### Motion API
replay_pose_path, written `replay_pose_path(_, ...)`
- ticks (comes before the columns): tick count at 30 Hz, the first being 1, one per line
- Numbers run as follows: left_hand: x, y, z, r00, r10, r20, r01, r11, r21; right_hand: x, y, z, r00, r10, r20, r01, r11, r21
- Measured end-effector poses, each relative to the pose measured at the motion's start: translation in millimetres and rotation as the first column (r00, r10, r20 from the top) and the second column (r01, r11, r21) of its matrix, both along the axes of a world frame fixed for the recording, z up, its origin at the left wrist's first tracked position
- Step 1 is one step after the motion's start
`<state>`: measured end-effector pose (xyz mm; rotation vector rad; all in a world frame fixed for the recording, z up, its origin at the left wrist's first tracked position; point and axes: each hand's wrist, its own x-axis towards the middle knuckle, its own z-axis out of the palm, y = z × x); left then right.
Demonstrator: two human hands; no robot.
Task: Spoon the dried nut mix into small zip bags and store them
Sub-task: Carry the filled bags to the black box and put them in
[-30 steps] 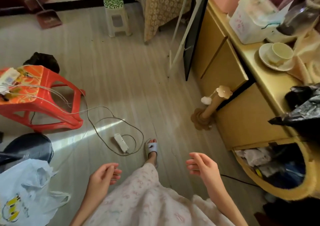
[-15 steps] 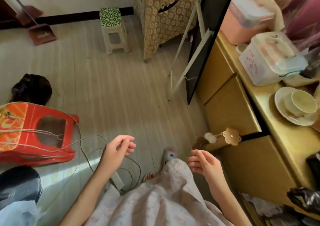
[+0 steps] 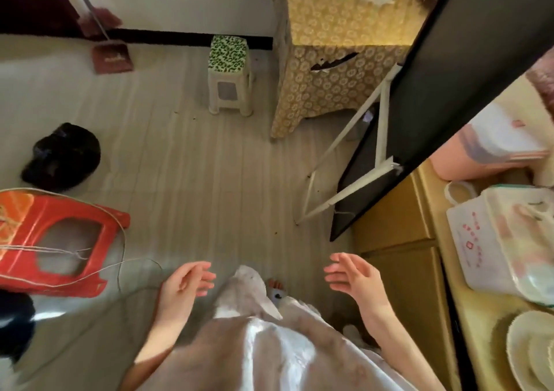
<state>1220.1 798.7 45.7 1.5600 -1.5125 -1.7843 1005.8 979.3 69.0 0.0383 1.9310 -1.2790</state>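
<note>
My left hand (image 3: 186, 284) and my right hand (image 3: 352, 278) hang in front of me above the wooden floor, fingers loosely spread, holding nothing. No nut mix, spoon or zip bags show in this view. On the yellow cabinet top (image 3: 428, 186) to my right stand a clear lidded plastic box (image 3: 491, 240), a pink container (image 3: 491, 150) and a plate (image 3: 533, 348) at the lower right corner.
A red plastic stool (image 3: 60, 243) draped with cords stands at my left, with a black bag (image 3: 61, 156) behind it. Ahead are a small green-topped stool (image 3: 229, 75), a table in a yellow patterned cloth (image 3: 335, 60) and a leaning black-framed panel (image 3: 419, 105). A dustpan (image 3: 112, 57) leans by the wall.
I have stepped forward; the stool, cabinet and floor objects slid toward me and downward in view. Both hands rose slightly and opened a little more.
</note>
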Motion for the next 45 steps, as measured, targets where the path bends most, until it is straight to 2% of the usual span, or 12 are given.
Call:
replay_pose_path(7, -59.6, -66.0, -18.5, 0.996, 0.085, 0.025, -0.086, 0.995, 0.055, -74.2, -76.4, -4.1, 0.999, 0.046, 0.023, -0.047, 0.999, 0.028)
replay_pose_path(13, -128.9, -167.7, -29.8, 0.998, 0.052, 0.025, -0.053, 0.997, 0.052, -131.7, -173.7, -15.2, 0.999, 0.018, 0.034, -0.020, 0.999, 0.041)
replay_pose_path(18, -202.9, -275.7, -7.4, 0.994, -0.106, -0.020, 0.106, 0.994, -0.026, -173.7, -262.8, -10.6, 0.995, -0.078, 0.060, 0.075, 0.996, 0.040)
replay_pose_path(22, -263.8, -360.5, 6.9, 0.970, -0.242, 0.002, 0.241, 0.965, -0.104, -209.2, -321.0, -0.3, 0.993, -0.114, 0.034, 0.114, 0.993, 0.015)
replay_pose_path(27, -331.7, -429.1, 11.8, 0.942, -0.336, 0.010, 0.334, 0.932, -0.140, -261.2, -370.8, 4.5, 0.984, -0.177, 0.029, 0.177, 0.984, -0.003)
replay_pose_path(32, -392.7, -459.0, 1.0, 0.957, -0.289, -0.027, 0.286, 0.955, -0.083, -321.5, -418.0, -11.6, 0.969, -0.243, 0.039, 0.244, 0.970, -0.012)
replay_pose_path(37, -448.2, -492.1, -11.0, 0.978, -0.207, -0.018, 0.206, 0.978, -0.031, -399.1, -469.3, -28.4, 0.979, -0.198, 0.044, 0.199, 0.980, -0.005)
replay_pose_path(45, -537.2, -565.8, 0.5, 0.976, -0.216, 0.024, 0.218, 0.973, -0.081, -522.5, -538.0, -21.6, 0.994, -0.108, -0.008, 0.108, 0.994, 0.030)
